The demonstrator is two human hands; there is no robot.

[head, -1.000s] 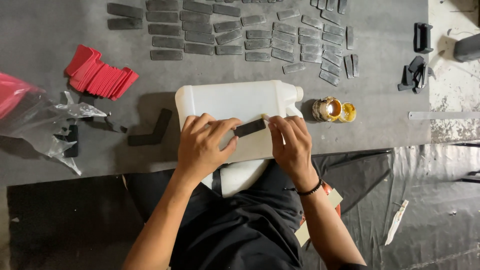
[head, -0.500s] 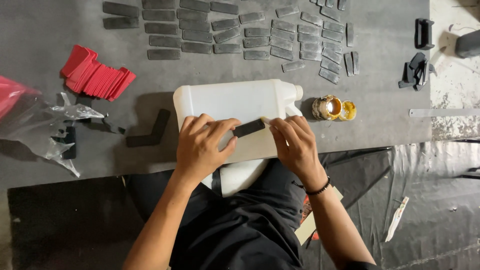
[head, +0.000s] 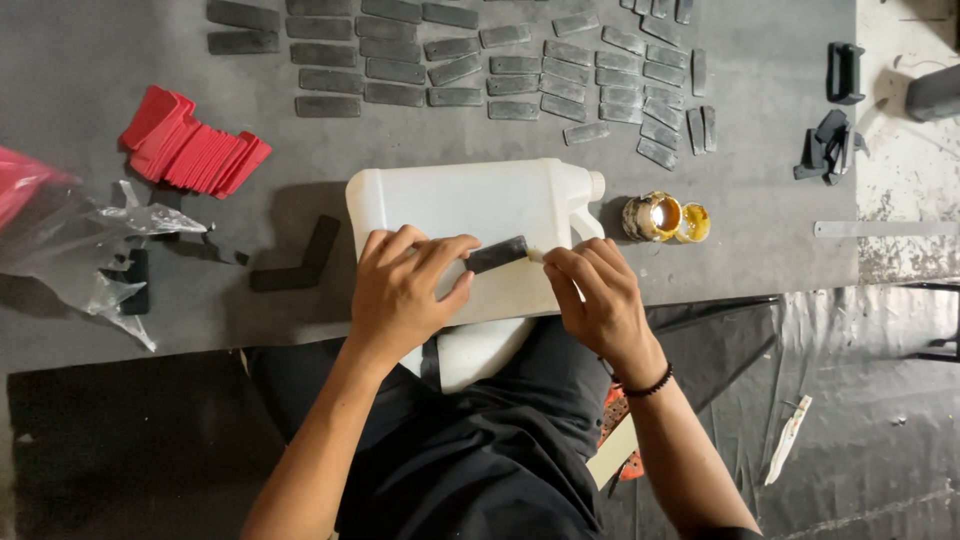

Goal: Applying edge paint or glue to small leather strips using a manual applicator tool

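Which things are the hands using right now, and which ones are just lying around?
In use:
left hand holding the small dark strip
right hand at the strip's end
white jug under both hands

Lying about:
rows of grey strips
red stack
open tin, beside the jug
plastic bag
L-shaped black piece
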